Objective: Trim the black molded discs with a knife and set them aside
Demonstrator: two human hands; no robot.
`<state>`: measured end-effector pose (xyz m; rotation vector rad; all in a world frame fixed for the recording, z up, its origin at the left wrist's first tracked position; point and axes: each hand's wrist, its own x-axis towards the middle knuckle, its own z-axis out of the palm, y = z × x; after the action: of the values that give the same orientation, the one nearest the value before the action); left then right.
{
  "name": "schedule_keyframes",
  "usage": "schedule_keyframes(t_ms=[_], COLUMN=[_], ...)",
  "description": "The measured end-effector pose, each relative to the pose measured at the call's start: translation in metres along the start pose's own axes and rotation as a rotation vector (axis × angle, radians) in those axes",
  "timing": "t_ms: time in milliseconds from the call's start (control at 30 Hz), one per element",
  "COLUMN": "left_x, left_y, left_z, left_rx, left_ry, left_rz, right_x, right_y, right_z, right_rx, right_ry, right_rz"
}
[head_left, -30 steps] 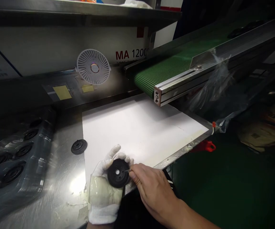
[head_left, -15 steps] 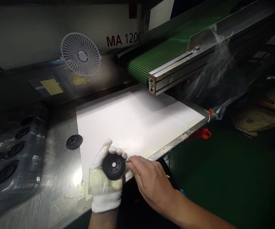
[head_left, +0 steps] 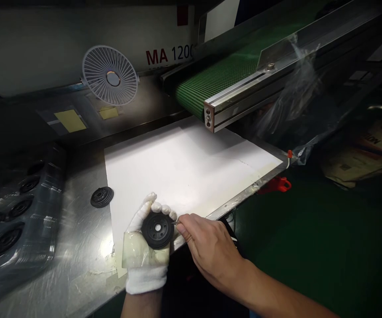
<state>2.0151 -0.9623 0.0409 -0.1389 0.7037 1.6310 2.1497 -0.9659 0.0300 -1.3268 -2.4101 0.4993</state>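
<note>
In a white glove with a clear yellowish band round the palm, my left hand (head_left: pixel 142 249) is closed on a round black wheel-like part (head_left: pixel 162 234). The part's flat face, with a pale centre hole and smaller holes round it, is turned up. My bare right hand (head_left: pixel 212 249) pinches a thin metal tool (head_left: pixel 174 223), mostly hidden by the fingers. The tool's tip meets the right rim of the part, close to the gloved fingertips. A similar black ribbed part (head_left: pixel 102 197) lies on the metal table, left of my left hand.
A white sheet (head_left: pixel 177 168) covers part of the metal table (head_left: pixel 81 229). A clear plastic tray (head_left: pixel 50 221) with several black parts stands left. Behind are a round fan (head_left: pixel 125 84) and a green conveyor belt (head_left: pixel 211 84) overhanging the sheet. A red-handled object (head_left: pixel 279 184) hangs by the right edge.
The whole view has shifted slightly. Both hands keep the same hold, with the tool at the part's rim; no other clear change shows.
</note>
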Motion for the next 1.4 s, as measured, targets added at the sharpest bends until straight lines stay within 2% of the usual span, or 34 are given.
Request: schedule_keyframes(t_ms=[367,533,667,800,867,1067,1167,1333,1400], left_x=[0.006,0.001,0.004,0.009,0.009,0.003,0.007,0.012,0.010], left_y=[-0.004,0.002,0.002,-0.002,-0.002,0.002,0.000,-0.009,-0.011], left_z=[-0.003,-0.009,-0.009,-0.003,-0.003,-0.009,-0.006,0.000,-0.002], left_rx=[-0.030,0.050,0.000,-0.076,-0.082,0.013,-0.058,-0.146,-0.110], left_ry=[0.060,-0.013,0.003,0.078,0.075,-0.031,0.006,0.142,0.107], left_rz=[0.153,-0.015,0.036,0.062,0.085,-0.060,0.000,0.109,0.132], right_x=[-0.009,-0.003,-0.002,-0.007,-0.009,-0.005,-0.004,-0.007,-0.008], right_y=[-0.014,-0.007,-0.007,-0.014,-0.015,-0.004,-0.004,-0.011,-0.010], right_z=[0.017,0.009,0.010,0.019,0.022,0.015,0.015,0.024,0.023], right_rx=[0.001,0.034,0.036,0.023,0.024,0.050,0.036,0.011,0.011], right_ry=[0.008,0.008,0.007,0.023,0.033,0.048,0.046,0.079,0.081], right_rz=[-0.046,-0.043,-0.004,-0.029,-0.044,-0.013,0.014,-0.025,-0.035])
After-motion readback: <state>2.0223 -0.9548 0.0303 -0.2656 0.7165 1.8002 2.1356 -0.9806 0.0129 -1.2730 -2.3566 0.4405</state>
